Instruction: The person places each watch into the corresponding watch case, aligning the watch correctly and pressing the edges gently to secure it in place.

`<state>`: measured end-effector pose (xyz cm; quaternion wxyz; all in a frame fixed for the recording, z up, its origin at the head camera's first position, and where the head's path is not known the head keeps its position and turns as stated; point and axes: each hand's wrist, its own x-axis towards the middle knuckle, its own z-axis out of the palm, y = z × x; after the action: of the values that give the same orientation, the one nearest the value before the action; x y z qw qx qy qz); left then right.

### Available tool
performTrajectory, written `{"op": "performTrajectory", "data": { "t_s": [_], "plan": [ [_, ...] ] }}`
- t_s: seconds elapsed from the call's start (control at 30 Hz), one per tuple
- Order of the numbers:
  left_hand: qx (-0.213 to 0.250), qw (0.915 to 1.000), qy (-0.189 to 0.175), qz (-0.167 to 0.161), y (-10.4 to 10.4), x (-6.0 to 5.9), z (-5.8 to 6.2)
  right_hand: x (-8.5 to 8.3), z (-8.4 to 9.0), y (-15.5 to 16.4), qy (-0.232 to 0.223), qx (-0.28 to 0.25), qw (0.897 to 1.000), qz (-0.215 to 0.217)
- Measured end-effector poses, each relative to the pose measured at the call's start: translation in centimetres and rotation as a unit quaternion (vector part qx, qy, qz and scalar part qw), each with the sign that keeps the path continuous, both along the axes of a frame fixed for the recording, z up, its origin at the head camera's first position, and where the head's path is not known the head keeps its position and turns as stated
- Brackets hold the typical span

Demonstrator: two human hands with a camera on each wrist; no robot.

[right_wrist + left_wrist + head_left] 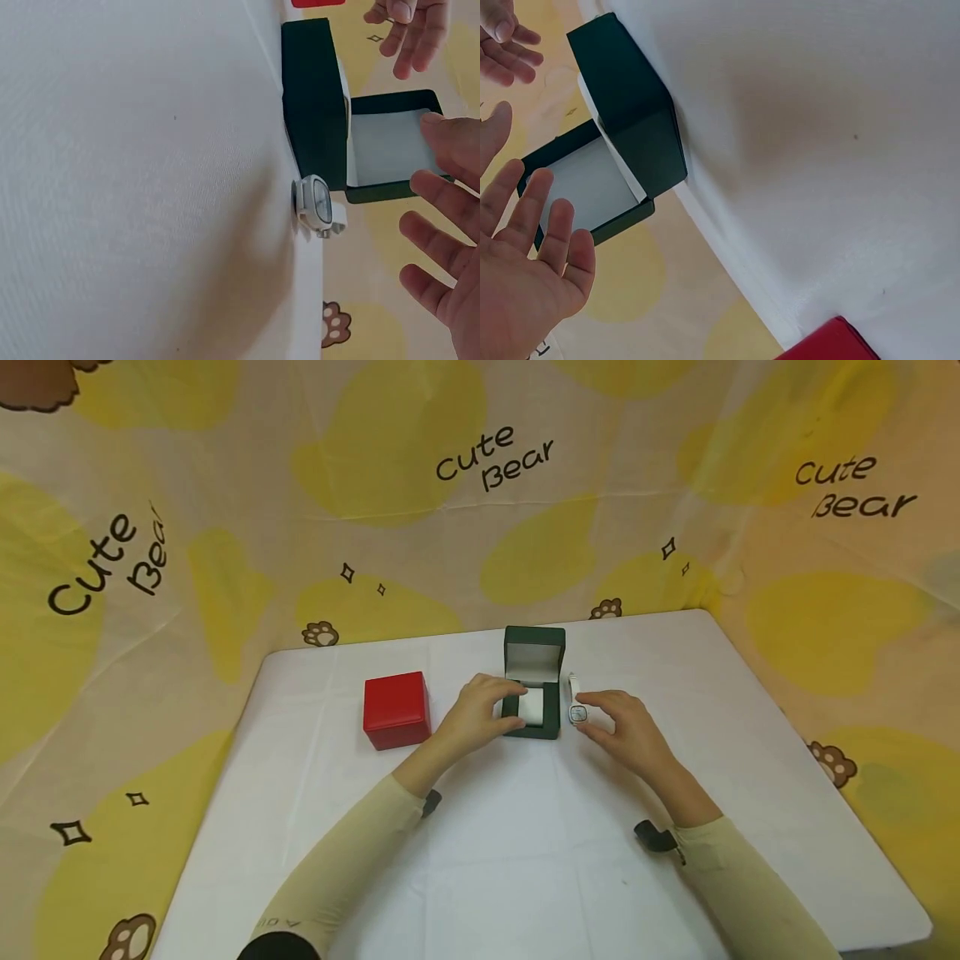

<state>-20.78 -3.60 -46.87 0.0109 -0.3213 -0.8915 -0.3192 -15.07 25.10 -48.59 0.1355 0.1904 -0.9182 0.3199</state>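
While the dark green hinged box [534,681] is standing open near the table's [480,860] far edge | left hand [476,712] touching it, fingers relaxed | right hand [626,727] hovering spread by the white square-faced watch [577,712] lying just right, not yet boxed

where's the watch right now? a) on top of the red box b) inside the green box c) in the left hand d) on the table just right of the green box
d: the watch lies on the white table beside the open green box, whose white cushion is bare; the right hand hovers by it.
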Motion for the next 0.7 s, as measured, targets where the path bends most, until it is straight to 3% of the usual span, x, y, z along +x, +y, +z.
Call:
{"op": "performTrajectory", "data": {
  "t_s": [0.2,0.5,0.7],
  "plan": [
    [-0.018,0.9998,0.0,0.005,0.6,-0.3,0.1,-0.2,-0.1,0.6,-0.005,-0.017,1.0,-0.008],
    [-0.058,0.9982,0.001,0.01,1.4,-1.1,-0.1,-0.3,-0.3,1.2,-0.08,-0.05,0.994,-0.048],
    [-0.093,0.9955,0.012,0.018,2.0,-2.0,-0.7,-0.8,-1.0,1.7,-0.106,-0.064,0.991,-0.059]
  ]
}}
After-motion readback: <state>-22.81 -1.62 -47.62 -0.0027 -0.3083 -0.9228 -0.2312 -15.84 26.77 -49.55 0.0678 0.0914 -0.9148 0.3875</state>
